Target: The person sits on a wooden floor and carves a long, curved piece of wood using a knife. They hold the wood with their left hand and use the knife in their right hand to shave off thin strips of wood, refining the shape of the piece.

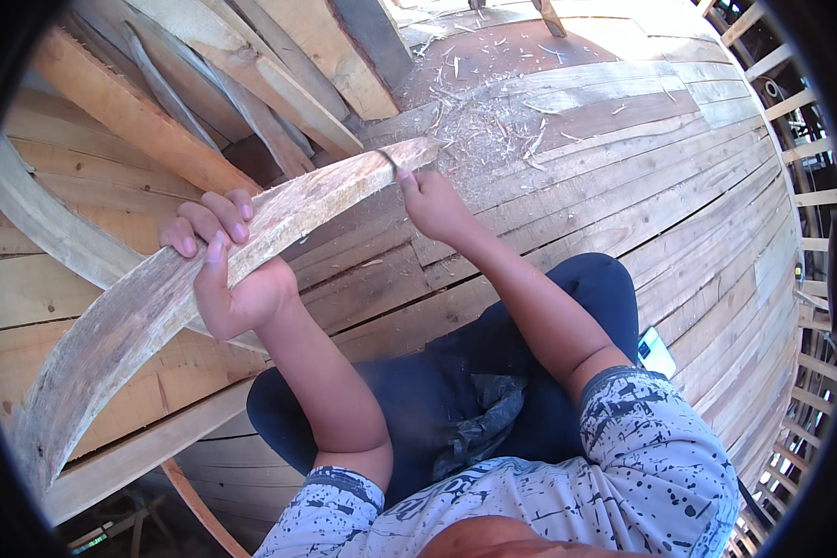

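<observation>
A long curved wooden plank (298,209) with rough faces slants across the view, its narrow end at the upper middle and its broad end at the lower left. My left hand (251,293) is closed around its middle, fingers over the far edge and thumb on the top face. Close to the narrow end, my right hand (432,206) is closed in a pinch on a thin dark strip (387,158) that lies across the plank. Whether the strip is a cord or a blade, I cannot tell.
Several timber pieces (139,112) lean at the upper left. Below the plank rests another curved piece (56,223). Wood shavings (530,130) litter the plank floor (567,195). A phone-like object (657,353) lies beside my knee. Wooden slats (814,244) line the right side.
</observation>
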Demonstrator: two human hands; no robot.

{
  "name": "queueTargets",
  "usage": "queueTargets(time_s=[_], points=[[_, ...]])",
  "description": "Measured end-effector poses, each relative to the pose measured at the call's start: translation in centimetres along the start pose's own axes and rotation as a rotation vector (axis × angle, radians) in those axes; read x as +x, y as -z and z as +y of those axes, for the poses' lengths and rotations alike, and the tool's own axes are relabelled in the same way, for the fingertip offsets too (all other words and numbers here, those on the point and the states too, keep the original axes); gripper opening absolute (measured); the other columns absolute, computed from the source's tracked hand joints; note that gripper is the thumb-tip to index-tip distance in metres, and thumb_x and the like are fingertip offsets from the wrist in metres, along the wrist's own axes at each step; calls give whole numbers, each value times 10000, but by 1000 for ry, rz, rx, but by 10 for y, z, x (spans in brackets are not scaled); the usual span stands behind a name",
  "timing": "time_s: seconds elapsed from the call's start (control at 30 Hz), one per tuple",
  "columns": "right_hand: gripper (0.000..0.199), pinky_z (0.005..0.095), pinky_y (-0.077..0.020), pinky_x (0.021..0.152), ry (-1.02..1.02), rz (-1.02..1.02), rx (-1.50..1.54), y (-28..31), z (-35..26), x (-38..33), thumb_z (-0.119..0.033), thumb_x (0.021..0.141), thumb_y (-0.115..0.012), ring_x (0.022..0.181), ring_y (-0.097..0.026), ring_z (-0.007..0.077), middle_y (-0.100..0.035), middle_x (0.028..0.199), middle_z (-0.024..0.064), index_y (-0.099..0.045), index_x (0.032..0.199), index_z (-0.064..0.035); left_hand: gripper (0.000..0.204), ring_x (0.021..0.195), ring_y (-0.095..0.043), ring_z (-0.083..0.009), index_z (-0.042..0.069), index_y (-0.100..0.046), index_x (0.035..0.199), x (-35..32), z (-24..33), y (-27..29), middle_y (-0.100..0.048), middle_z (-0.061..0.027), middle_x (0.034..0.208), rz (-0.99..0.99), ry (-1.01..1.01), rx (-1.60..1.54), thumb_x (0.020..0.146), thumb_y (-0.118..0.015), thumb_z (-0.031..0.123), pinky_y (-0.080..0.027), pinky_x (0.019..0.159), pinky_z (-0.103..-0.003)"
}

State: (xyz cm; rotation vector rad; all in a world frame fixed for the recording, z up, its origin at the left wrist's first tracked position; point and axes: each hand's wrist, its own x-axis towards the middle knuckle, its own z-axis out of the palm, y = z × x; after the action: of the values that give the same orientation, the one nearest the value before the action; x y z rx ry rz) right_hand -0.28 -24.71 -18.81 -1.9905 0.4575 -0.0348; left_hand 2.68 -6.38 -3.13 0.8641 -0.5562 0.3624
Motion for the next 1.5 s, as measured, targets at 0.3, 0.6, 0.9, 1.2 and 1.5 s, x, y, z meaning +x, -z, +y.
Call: queueTargets(time_s=[0.3, 0.6, 0.9, 1.2, 1.5], points=[[593, 558, -486, 760, 54, -11, -26, -6, 3, -6, -359, 1041, -364, 812, -644, 488, -637, 791, 333, -660, 839, 113, 258, 692, -439, -167, 140, -411, 896, -1, 3, -1, -414, -35, 738, -31, 2, -7, 682, -510, 35, -382, 737, -377], [569, 558, -482, 717, 98, -32, 97, 1, -14, -13, -356, 1036, -391, 766, -640, 487, -632, 740, 313, -642, 777, 84, 252, 680, -434, -167, 145, -413, 891, -1, 1, 1, -398, -19, 715, 119, 11, 5, 680, -511, 48, -377, 732, -367], [541, 558, -483, 775, 134, 23, -42, -1, -9, -16, -355, 1033, -400, 825, -627, 513, -641, 779, 314, -656, 829, 76, 254, 659, -409, -169, 147, -407, 851, 0, 1, 3, -380, -19, 696, 314, 24, 16, 648, -516, 40, -382, 732, -359], [546, 562, -481, 800, 31, -44, 30, 18, 1, 4, -356, 1029, -404, 837, -627, 517, -644, 806, 330, -663, 845, 88, 267, 663, -422, -168, 150, -419, 866, -1, 0, -8, -386, -13, 704, 241, 26, 4, 653, -538, 40, -382, 731, -359], [527, 558, -500, 758, -25, 39, -1, 1, 1, -1, -356, 1022, -413, 824, -639, 505, -656, 817, 314, -672, 873, 79, 269, 664, -421, -168, 154, -421, 875, -1, 0, -3, -381, -14, 694, 184, 29, 2, 661, -536, 38, -385, 738, -362]])
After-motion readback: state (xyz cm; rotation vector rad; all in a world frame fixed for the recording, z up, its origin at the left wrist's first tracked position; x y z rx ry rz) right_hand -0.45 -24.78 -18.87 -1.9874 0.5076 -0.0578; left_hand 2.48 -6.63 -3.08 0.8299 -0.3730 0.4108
